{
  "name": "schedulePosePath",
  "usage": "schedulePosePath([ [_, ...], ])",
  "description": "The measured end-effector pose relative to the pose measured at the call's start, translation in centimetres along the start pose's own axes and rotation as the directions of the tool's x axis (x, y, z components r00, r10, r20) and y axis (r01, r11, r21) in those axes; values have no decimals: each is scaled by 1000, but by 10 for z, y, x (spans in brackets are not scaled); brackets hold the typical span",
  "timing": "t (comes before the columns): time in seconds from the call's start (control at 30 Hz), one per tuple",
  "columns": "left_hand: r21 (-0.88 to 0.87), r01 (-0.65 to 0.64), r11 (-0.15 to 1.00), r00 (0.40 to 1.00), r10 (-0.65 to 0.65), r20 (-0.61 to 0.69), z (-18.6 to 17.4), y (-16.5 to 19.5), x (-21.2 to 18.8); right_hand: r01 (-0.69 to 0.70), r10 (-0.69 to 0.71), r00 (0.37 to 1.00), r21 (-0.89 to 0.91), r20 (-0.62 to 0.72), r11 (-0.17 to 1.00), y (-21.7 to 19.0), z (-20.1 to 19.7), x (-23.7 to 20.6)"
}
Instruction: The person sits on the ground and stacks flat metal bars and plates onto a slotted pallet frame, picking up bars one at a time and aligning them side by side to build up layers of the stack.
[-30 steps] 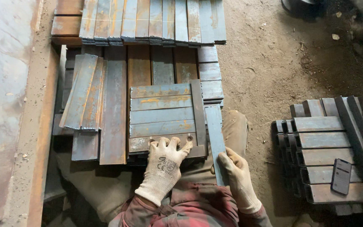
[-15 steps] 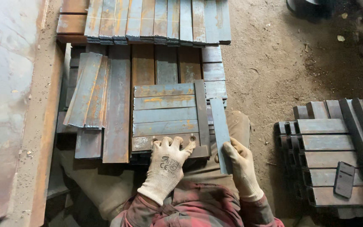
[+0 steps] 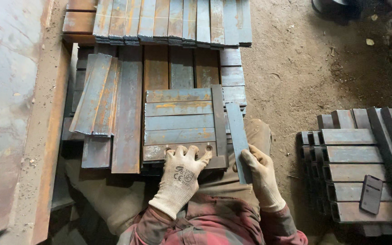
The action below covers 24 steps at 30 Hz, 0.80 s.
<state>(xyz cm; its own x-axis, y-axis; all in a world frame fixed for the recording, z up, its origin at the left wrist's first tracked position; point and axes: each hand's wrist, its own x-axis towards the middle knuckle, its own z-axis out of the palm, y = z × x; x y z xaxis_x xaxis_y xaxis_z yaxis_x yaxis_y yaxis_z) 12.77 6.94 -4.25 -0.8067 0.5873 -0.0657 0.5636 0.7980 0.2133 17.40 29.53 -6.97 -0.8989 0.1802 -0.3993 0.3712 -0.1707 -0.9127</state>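
Dirt floor (image 3: 296,77), stacked steel bars — our left hand (image 3: 180,174) presses flat on the stack (image 3: 180,122), right hand (image 3: 262,177) grips one loose bar (image 3: 237,136).

You are in a metalworking yard or rough workshop, kneeling on a packed dirt floor (image 3: 296,77) strewn with small debris. Rusty, blue-grey flat steel bars (image 3: 173,20) lie stacked in rows before you, with cut plates (image 3: 180,122) piled on top. A large rust-stained steel sheet (image 3: 5,113) runs along the left edge, and another stack of steel sections (image 3: 355,154) sits at the right. You wear knitted work gloves (image 3: 180,181).
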Motion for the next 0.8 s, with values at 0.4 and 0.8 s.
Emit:
schedulePosePath([
  [0.4, 23, -7, 1000, 1000, 7, 1, -1, 0, 1, 25, -23, 999, 79, -31, 997, 2, 1, 9],
  [0.8, 22, 0, 1000, 1000, 0, 6, -9, 4, 1, 73, -73, 997, 44, -8, 996, -16, -1, 38],
])
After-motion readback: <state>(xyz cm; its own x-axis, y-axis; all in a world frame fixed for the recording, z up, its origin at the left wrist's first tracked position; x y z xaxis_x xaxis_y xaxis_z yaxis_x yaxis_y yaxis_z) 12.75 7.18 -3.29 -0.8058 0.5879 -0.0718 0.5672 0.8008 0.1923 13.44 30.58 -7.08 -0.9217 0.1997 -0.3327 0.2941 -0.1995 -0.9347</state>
